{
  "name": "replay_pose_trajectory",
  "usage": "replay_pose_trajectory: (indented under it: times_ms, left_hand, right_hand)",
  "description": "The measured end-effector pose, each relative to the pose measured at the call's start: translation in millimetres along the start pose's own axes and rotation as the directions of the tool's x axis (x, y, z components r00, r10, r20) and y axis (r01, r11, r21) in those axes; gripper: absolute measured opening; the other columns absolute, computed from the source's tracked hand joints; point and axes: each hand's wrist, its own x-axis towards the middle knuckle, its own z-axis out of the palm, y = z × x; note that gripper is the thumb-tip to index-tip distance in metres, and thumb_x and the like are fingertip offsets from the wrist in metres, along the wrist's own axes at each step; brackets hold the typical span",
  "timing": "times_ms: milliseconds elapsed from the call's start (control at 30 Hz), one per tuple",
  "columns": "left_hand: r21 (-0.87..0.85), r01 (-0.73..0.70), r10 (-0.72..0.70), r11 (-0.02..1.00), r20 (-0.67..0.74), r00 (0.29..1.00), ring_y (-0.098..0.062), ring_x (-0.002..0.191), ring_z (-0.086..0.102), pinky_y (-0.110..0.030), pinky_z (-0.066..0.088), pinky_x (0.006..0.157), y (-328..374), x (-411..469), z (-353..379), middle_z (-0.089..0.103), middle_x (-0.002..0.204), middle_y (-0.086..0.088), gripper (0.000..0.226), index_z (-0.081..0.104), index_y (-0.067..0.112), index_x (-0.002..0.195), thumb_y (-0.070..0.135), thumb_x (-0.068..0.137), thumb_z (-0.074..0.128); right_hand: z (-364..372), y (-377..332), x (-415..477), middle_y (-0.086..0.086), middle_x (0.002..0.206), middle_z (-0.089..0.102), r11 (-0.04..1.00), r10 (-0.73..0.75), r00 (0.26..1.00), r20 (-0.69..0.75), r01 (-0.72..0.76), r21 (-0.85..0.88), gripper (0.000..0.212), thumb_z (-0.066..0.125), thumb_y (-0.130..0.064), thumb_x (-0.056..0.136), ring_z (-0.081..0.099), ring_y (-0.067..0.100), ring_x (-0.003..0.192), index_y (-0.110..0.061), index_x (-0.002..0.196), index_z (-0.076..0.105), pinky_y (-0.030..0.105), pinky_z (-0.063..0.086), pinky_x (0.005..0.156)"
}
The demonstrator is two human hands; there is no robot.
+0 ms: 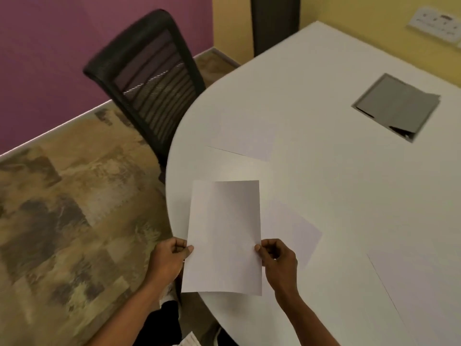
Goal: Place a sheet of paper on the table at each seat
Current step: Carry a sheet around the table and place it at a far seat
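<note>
From the head camera, a rounded white counter (336, 183) fills the right side, its curved edge toward the patterned floor (62, 221). A black mesh-backed chair (149, 78) stands at the far left of the counter's curve, pushed in against the edge, with a purple wall (50, 58) behind it. Set into the counter farther back is a grey cable hatch (396, 106), its flap slightly lifted. A socket plate (435, 24) sits on the yellow wall beyond. Faint pale rectangles on the counter near the chair and to the right of the hands may be sheets already lying there, though white on white makes that hard to tell.

A sheet of paper (224, 236) is held above the counter's near edge, its lower left corner overhanging the floor side. Its long axis runs away from the person, short edges near and far. The left hand (169, 258) pinches the sheet's left edge between thumb and fingers; the right hand (277, 258) pinches the right edge likewise, both low on the sheet
</note>
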Motion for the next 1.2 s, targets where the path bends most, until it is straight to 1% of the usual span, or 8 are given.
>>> replay_pose_trajectory:
  times_ms: [167,267,433,533,667,800,1000,1200]
  left_hand:
    - [-0.031,-0.012,0.008,0.999,-0.123,0.992,-0.031,0.088,0.08,-0.054,0.065,0.09,-6.8,6.6,-72.6,0.083,0.087,-0.006,0.007,0.079,0.013,0.089,0.015,0.094,0.082]
    - [-0.047,-0.026,0.018,0.999,-0.176,0.984,-0.031,0.09,0.079,-0.055,0.065,0.09,-13.1,18.7,-119.8,0.082,0.09,-0.007,0.006,0.078,0.012,0.092,0.017,0.095,0.082]
    - [-0.071,-0.058,0.037,0.996,-0.264,0.964,-0.028,0.082,0.076,-0.052,0.066,0.085,-18.6,50.0,-207.5,0.079,0.085,-0.006,0.01,0.076,0.014,0.088,0.018,0.093,0.083]
    - [-0.083,-0.073,0.045,0.994,-0.299,0.953,-0.024,0.075,0.072,-0.05,0.066,0.082,-19.6,73.0,-263.7,0.077,0.082,-0.005,0.012,0.075,0.015,0.085,0.018,0.093,0.084]
    - [-0.079,-0.084,0.056,0.993,-0.31,0.949,-0.03,0.085,0.076,-0.049,0.066,0.084,-17.8,96.3,-332.3,0.078,0.086,-0.006,0.009,0.077,0.013,0.09,0.018,0.093,0.083]
    - [-0.077,-0.086,0.055,0.993,-0.334,0.941,-0.027,0.085,0.076,-0.05,0.066,0.084,-13.8,113.3,-388.8,0.078,0.086,-0.005,0.009,0.077,0.012,0.09,0.017,0.094,0.083]
    - [-0.166,-0.07,-0.007,0.984,-0.422,0.907,-0.025,0.082,0.074,-0.051,0.066,0.084,-11.1,144.1,-443.2,0.077,0.084,-0.003,0.008,0.077,0.017,0.088,0.018,0.093,0.083]
    - [-0.204,-0.072,-0.031,0.976,-0.461,0.887,-0.02,0.075,0.07,-0.048,0.065,0.079,2.5,192.3,-484.6,0.074,0.08,0.0,0.01,0.076,0.02,0.087,0.021,0.094,0.083]
  right_hand:
    - [67.2,-48.3,5.3,-0.007,0.086,0.081,0.994,-0.081,0.986,0.144,0.09,-0.061,0.007,0.082,-0.023,0.095,0.077,0.019,0.081,-0.023,0.09,0.078,0.051,0.067,0.08]
    - [119.5,-78.7,5.9,-0.007,0.084,0.081,0.985,-0.129,0.971,0.201,0.148,-0.084,0.007,0.083,-0.022,0.094,0.076,0.019,0.078,-0.023,0.09,0.078,0.051,0.066,0.079]
    - [211.4,-124.5,-1.9,-0.005,0.085,0.081,0.981,-0.163,0.959,0.231,0.183,-0.067,0.009,0.083,-0.023,0.094,0.075,0.015,0.077,-0.026,0.088,0.078,0.043,0.066,0.077]
    - [266.4,-148.1,-10.6,-0.003,0.084,0.081,0.982,-0.161,0.957,0.24,0.179,-0.052,0.012,0.083,-0.023,0.094,0.076,0.021,0.078,-0.029,0.085,0.078,0.043,0.066,0.076]
    - [336.2,-180.9,-23.1,-0.009,0.087,0.083,0.979,-0.177,0.952,0.248,0.196,-0.056,0.009,0.083,-0.025,0.095,0.079,0.014,0.079,-0.027,0.088,0.078,0.04,0.067,0.078]
    - [396.7,-216.5,-35.1,-0.013,0.089,0.083,0.971,-0.208,0.93,0.303,0.233,-0.048,0.007,0.081,-0.025,0.097,0.08,0.011,0.079,-0.024,0.091,0.077,0.031,0.068,0.073]
    - [470.2,-266.1,-28.1,-0.005,0.088,0.083,0.966,-0.235,0.896,0.378,0.259,-0.014,0.007,0.081,-0.02,0.097,0.08,0.013,0.078,-0.021,0.09,0.078,0.029,0.064,0.071]
    - [538.2,-309.4,6.0,-0.006,0.091,0.083,0.973,-0.213,0.893,0.396,0.232,0.002,0.01,0.079,-0.021,0.099,0.08,0.022,0.086,-0.019,0.09,0.077,0.043,0.067,0.085]
